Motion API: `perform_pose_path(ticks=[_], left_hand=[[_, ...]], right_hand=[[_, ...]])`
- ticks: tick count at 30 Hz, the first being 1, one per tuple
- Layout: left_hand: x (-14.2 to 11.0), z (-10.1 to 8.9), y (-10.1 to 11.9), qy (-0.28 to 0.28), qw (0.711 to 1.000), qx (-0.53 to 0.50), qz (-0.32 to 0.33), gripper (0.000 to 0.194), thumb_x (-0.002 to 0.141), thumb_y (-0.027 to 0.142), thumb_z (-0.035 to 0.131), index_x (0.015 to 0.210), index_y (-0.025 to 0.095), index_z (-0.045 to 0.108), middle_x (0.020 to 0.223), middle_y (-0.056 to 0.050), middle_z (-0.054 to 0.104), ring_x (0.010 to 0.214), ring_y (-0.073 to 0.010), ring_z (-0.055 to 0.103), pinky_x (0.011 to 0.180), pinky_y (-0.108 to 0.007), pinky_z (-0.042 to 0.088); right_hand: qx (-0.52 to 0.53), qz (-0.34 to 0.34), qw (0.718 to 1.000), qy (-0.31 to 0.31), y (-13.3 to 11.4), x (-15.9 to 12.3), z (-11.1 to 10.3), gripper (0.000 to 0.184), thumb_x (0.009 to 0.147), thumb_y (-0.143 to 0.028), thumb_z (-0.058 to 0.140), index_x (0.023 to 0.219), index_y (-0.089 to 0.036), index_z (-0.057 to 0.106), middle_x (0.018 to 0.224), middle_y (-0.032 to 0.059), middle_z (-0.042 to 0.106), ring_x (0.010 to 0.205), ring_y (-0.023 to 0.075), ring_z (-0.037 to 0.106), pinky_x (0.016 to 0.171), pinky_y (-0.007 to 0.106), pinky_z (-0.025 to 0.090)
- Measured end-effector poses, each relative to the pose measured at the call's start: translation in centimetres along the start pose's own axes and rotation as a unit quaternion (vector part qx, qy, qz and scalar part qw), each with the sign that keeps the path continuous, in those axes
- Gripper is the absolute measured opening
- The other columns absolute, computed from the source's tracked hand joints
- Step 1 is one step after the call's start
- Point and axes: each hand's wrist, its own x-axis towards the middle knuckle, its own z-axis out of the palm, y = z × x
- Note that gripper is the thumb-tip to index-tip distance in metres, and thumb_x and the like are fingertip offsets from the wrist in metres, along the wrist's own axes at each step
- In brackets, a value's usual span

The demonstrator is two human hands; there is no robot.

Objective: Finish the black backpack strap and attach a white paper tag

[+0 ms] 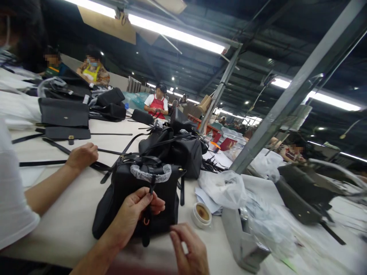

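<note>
1. Pinching a black strap (151, 184) firmly between thumb and fingers of the left grip (130, 215), with a small orange ring (146, 221) showing lower down by the strap.
2. Holding the right grip (189, 248) just off the bottom of the bag, fingers curled in and nearly together, no telling if anything thin is caught in there.
3. Spotting a black bag (163, 202) standing upright on the white worktop (65, 229), right behind the strap, its top handle wrapped in clear plastic (150, 172).
4. Seeing another person's hand (82, 156) off to the left, white sleeve (14, 183) and all, resting on loose black straps (57, 162) lying across the worktop, well apart from the bag.
5. Noticing more black bags (172, 151) piled just behind the first one, plus flat black bag panels (63, 112) further left.
6. Catching a small round pot of brownish paste (202, 214), a crumpled plastic bag (222, 189) and a grey box (243, 240) over on the right.
7. Getting a glimpse of co-workers further down, one in a red apron (156, 105), one in a yellow apron (91, 72), under long ceiling lights (172, 30).
</note>
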Motion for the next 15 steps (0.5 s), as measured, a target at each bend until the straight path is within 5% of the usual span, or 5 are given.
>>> perform_pose_path(ticks=[2,4,6,11,15], left_hand=[[0.3,-0.4,0.0,-0.009,1.000,0.005,0.009,0.039,0.067,0.049,0.081,0.077,0.016,0.064,0.075,-0.006,0.076,0.073,-0.0199,0.071,0.077,-0.032,0.055],[0.6,-0.5,-0.2,-0.017,1.000,0.006,0.014,0.038,0.068,0.050,0.079,0.077,0.016,0.065,0.076,-0.006,0.076,0.074,-0.0209,0.071,0.077,-0.033,0.055],[0.9,-0.4,-0.4,-0.020,1.000,0.007,0.019,0.038,0.069,0.050,0.078,0.077,0.016,0.065,0.075,-0.006,0.076,0.074,-0.0213,0.071,0.078,-0.034,0.055],[1.2,-0.6,-0.6,-0.029,0.999,0.018,0.030,0.034,0.072,0.049,0.076,0.075,0.016,0.066,0.074,-0.005,0.075,0.073,-0.0206,0.070,0.078,-0.033,0.055],[1.2,-1.2,-0.8,-0.056,0.997,0.048,0.034,0.034,0.078,0.049,0.071,0.074,0.015,0.068,0.075,-0.006,0.075,0.075,-0.0204,0.069,0.078,-0.032,0.053]], right_hand=[[-0.153,0.027,0.983,0.099,3.7,0.4,-2.5,0.033,0.095,-0.041,0.046,0.108,-0.022,0.069,0.108,0.0140,0.069,0.102,0.0278,0.065,0.089,0.039,0.052],[-0.280,0.072,0.951,0.110,7.2,0.6,-3.8,0.050,0.093,-0.054,0.040,0.115,-0.019,0.068,0.125,0.0209,0.061,0.116,0.0380,0.056,0.095,0.055,0.046],[-0.333,0.103,0.935,0.065,9.6,0.5,-4.1,0.049,0.092,-0.054,0.039,0.110,-0.021,0.071,0.127,0.0204,0.060,0.121,0.0406,0.051,0.096,0.058,0.044],[-0.248,0.144,0.958,0.004,10.3,0.8,-4.5,0.034,0.089,-0.045,0.049,0.079,-0.022,0.072,0.130,0.0159,0.060,0.123,0.0357,0.051,0.104,0.051,0.040],[-0.151,0.226,0.962,0.031,10.9,3.5,-6.6,0.044,0.092,-0.048,0.038,0.101,-0.018,0.069,0.120,0.0155,0.067,0.111,0.0287,0.061,0.096,0.040,0.048]])
